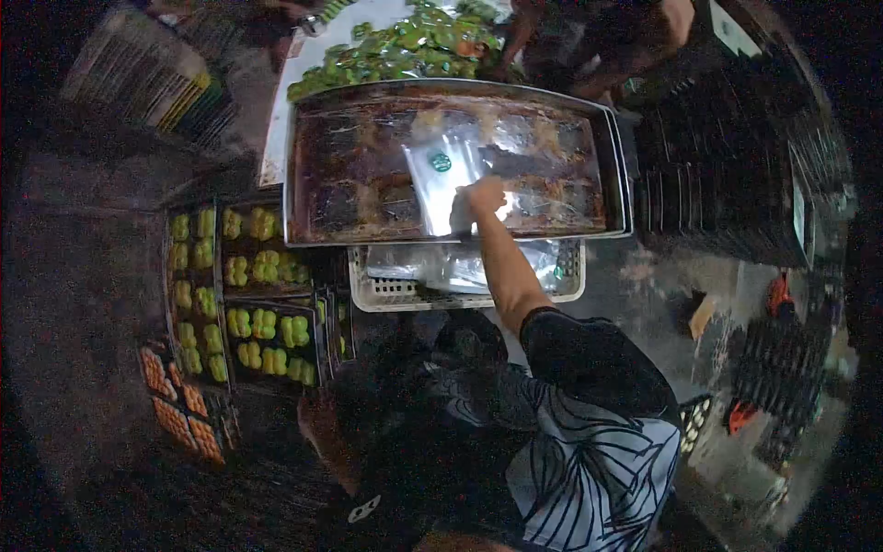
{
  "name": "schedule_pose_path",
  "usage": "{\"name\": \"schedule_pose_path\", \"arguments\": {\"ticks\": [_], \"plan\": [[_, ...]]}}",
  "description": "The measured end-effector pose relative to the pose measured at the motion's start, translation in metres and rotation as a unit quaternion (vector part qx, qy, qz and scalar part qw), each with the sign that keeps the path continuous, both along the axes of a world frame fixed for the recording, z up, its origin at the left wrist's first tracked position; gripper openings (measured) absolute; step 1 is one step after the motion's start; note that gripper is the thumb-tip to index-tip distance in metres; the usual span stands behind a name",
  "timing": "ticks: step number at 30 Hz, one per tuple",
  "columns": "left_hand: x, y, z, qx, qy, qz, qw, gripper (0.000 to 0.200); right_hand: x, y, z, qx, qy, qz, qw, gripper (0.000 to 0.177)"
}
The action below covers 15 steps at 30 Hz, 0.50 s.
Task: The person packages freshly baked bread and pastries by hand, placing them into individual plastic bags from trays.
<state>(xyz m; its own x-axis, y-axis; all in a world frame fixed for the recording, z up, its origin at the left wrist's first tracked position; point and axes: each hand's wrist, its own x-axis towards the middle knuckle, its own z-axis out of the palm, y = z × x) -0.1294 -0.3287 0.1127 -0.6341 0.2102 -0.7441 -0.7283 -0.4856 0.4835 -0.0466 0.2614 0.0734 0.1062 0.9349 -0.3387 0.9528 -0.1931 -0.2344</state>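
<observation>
just short of the right hand (pixel 483 196), a white basket (pixel 395 294) holds more clear bags. the hand is curled closed on the edge of a plastic bag (pixel 440 170) lying on the metal tray (pixel 317 147) (its green logo sits left of the hand). it looks wise to pinch a single bag and lift it flat. beyond the hand lie green peppers (pixel 405 46).
</observation>
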Motion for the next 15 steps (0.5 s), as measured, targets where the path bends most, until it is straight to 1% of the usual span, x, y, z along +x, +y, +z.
{"name": "schedule_pose_path", "arguments": {"ticks": [1, 2, 3, 4, 5, 6, 7, 8, 9, 10, 11, 12, 13, 15], "plan": [[0.015, 0.004, 0.018, 0.004, 0.006, 0.014, 1.000, 0.043, 0.003, 0.007, -0.008, -0.013, 0.038, -0.020, 0.999, 0.085], [0.034, 0.019, 0.057, -0.037, 0.008, 0.064, 0.997, 0.043, 0.008, 0.011, -0.008, -0.047, 0.073, 0.007, 0.996, 0.074], [0.044, 0.025, 0.079, -0.078, 0.008, 0.114, 0.990, 0.043, 0.013, 0.017, -0.008, -0.081, 0.107, 0.034, 0.990, 0.063], [0.048, 0.012, 0.076, -0.075, 0.012, 0.125, 0.989, 0.043, 0.019, 0.027, -0.030, -0.070, 0.153, 0.058, 0.984, 0.053], [0.051, -0.006, 0.075, -0.030, 0.022, 0.139, 0.990, 0.044, 0.014, 0.017, -0.020, -0.062, 0.199, 0.082, 0.975, 0.043], [0.053, -0.026, 0.072, 0.012, 0.033, 0.152, 0.988, 0.044, 0.007, 0.012, -0.010, -0.028, 0.161, 0.062, 0.985, 0.036], [0.052, -0.035, 0.075, 0.010, 0.036, 0.162, 0.986, 0.044, -0.003, 0.008, -0.007, 0.015, 0.166, 0.163, 0.973, 0.037], [0.048, -0.039, 0.082, -0.056, 0.088, 0.092, 0.990, 0.046, -0.020, -0.008, -0.002, 0.066, 0.228, 0.199, 0.951, 0.034], [0.042, -0.042, 0.086, -0.124, 0.137, 0.024, 0.982, 0.048, -0.043, -0.033, 0.022, 0.114, 0.292, 0.236, 0.920, 0.031], [0.034, -0.038, 0.082, -0.180, 0.221, -0.054, 0.957, 0.050, -0.060, -0.061, 0.048, 0.116, 0.348, 0.289, 0.884, 0.029], [0.020, -0.032, 0.073, -0.197, 0.262, -0.094, 0.940, 0.052, -0.073, -0.110, 0.096, 0.113, 0.402, 0.340, 0.843, 0.027], [0.006, -0.026, 0.065, -0.214, 0.303, -0.129, 0.919, 0.054, -0.087, -0.152, 0.122, 0.050, 0.419, 0.388, 0.819, 0.025], [-0.007, -0.013, 0.060, -0.191, 0.311, -0.122, 0.923, 0.054, -0.098, -0.192, 0.137, -0.012, 0.431, 0.436, 0.790, 0.024], [-0.018, 0.023, 0.093, -0.201, 0.307, -0.114, 0.923, 0.054, -0.112, -0.273, 0.146, -0.147, 0.494, 0.473, 0.714, 0.025]]}}
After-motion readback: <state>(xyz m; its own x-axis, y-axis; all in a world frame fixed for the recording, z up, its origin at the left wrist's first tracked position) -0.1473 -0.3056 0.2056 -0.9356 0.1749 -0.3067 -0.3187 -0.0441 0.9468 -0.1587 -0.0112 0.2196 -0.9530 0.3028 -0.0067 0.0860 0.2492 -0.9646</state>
